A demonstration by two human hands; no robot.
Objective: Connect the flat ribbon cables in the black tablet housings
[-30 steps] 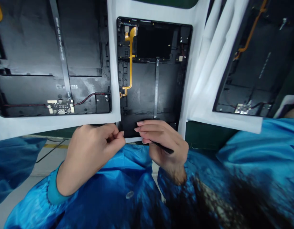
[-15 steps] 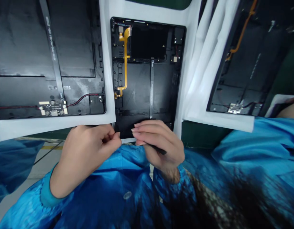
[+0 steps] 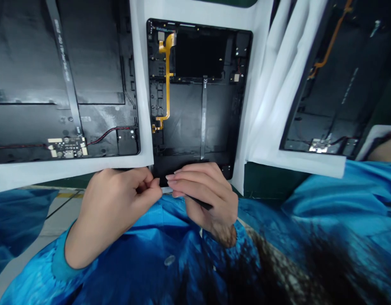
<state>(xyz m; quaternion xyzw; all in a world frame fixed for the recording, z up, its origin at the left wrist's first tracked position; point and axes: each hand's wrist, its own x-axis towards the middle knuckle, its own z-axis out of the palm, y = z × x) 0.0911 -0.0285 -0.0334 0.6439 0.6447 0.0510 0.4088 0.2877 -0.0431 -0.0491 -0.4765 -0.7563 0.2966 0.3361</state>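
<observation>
A black tablet housing (image 3: 185, 123) lies open in front of me, with an orange flex cable (image 3: 167, 84) down its left side and a grey ribbon cable (image 3: 203, 118) along the middle. My left hand (image 3: 115, 203) is closed in a pinch at the housing's lower left corner; what its fingertips hold, if anything, is hidden. My right hand (image 3: 208, 195) is closed around a thin black stick-like tool (image 3: 200, 202) over the housing's lower edge. The tool's tip is hidden behind the fingers.
To the left lies another open housing (image 3: 100, 110) with a small circuit board (image 3: 68, 147) and red-black wires. A third housing (image 3: 335, 106) is at the right, beside a blue sleeve (image 3: 328, 190) of another person. White cloth (image 3: 268, 110) lies under and between the housings.
My right hand has moved slightly left, closer to my left hand, with the black tool still in it. My left hand keeps its pinch. The view has shifted a little.
</observation>
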